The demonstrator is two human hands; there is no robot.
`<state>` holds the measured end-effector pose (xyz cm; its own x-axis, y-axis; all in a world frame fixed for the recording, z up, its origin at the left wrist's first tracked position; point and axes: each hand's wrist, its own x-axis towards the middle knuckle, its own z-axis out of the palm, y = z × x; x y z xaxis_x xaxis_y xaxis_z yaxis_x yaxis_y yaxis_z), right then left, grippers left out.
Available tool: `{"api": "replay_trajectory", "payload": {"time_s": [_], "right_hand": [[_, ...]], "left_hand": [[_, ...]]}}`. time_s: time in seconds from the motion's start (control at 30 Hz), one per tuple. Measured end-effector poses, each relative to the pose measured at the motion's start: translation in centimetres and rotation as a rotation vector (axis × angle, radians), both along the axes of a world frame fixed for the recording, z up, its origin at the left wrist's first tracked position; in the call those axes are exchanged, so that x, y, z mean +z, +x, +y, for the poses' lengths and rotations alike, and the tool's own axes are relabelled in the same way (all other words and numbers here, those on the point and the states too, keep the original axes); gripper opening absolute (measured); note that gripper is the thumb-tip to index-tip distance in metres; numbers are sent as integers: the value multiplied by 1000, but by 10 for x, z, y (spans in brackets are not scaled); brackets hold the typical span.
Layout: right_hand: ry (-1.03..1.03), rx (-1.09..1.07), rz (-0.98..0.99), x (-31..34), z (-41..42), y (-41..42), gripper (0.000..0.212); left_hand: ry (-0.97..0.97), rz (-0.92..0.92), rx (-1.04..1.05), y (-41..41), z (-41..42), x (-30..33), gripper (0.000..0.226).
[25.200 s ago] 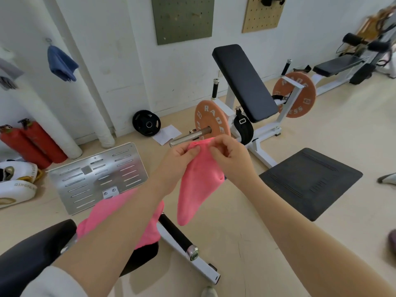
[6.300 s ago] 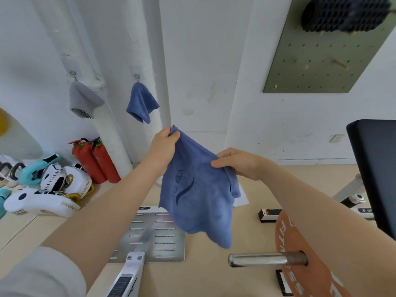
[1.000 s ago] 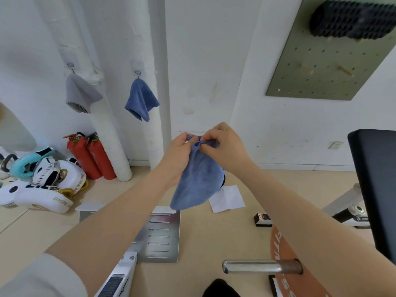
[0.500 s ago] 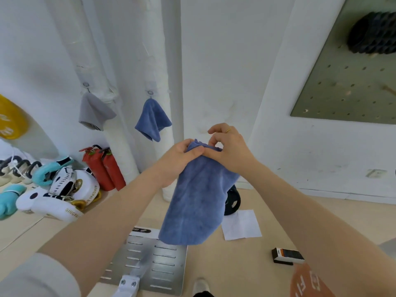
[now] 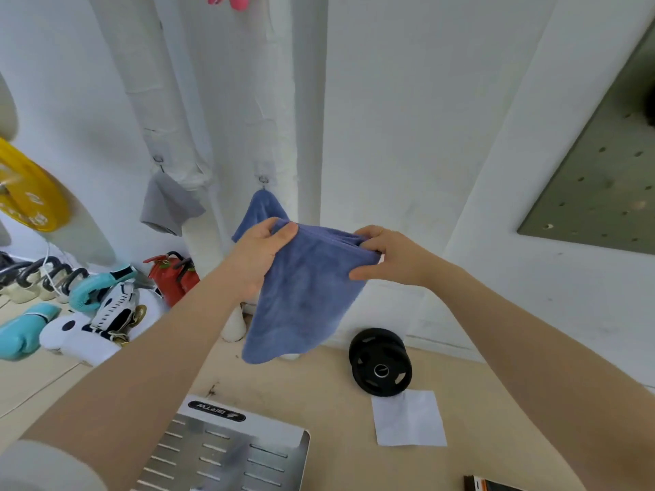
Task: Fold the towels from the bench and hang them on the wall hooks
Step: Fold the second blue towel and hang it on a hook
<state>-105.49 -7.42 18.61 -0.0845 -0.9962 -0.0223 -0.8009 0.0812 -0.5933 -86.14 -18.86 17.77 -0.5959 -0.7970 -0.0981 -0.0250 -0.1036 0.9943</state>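
A folded blue towel (image 5: 304,295) hangs between my hands in front of the white wall. My left hand (image 5: 258,256) grips its upper left corner and my right hand (image 5: 386,256) pinches its upper right edge. Behind it a second blue towel (image 5: 260,209) hangs from a wall hook (image 5: 263,179), partly hidden by my left hand. A grey towel (image 5: 168,205) hangs from another hook (image 5: 158,159) further left. A pink towel (image 5: 230,0) shows at the top edge.
White pipes run down the wall. Boxing gloves (image 5: 88,306), red extinguishers (image 5: 170,278) and a yellow weight plate (image 5: 28,196) stand at the left. A black weight plate (image 5: 381,366), a white paper (image 5: 407,418) and a metal footplate (image 5: 227,451) lie on the floor. A green pegboard (image 5: 602,186) hangs at right.
My hands have drawn apart, spreading the towel's top edge wide. The view has moved closer to the wall and tilted up, so the hooks sit nearer.
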Motion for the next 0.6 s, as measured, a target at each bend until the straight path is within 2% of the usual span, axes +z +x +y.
{"api": "replay_trajectory", "payload": {"time_s": [0.13,0.23,0.37,0.43,0.5,0.6], "right_hand": [[-159,-72,-231,11,-8,-13,10],[-128,-80,-424,9,-14,-17,10],[-211,-260,-821,-2,-19,-21,28],[-259,-343,-992,-7,-19,-22,37],[-242,-284,-1137,-14,-16,-27,36],[-84,-85,-1196,-33,-10,-29,64]], "left_hand": [[-18,-39,79,0,-12,-12,17],[19,-8,110,-8,-12,-18,18],[44,33,71,-23,-8,-8,37],[93,74,1,-31,-5,2,35],[117,78,-59,-38,-2,13,32],[180,112,2,-44,-3,25,36]]}}
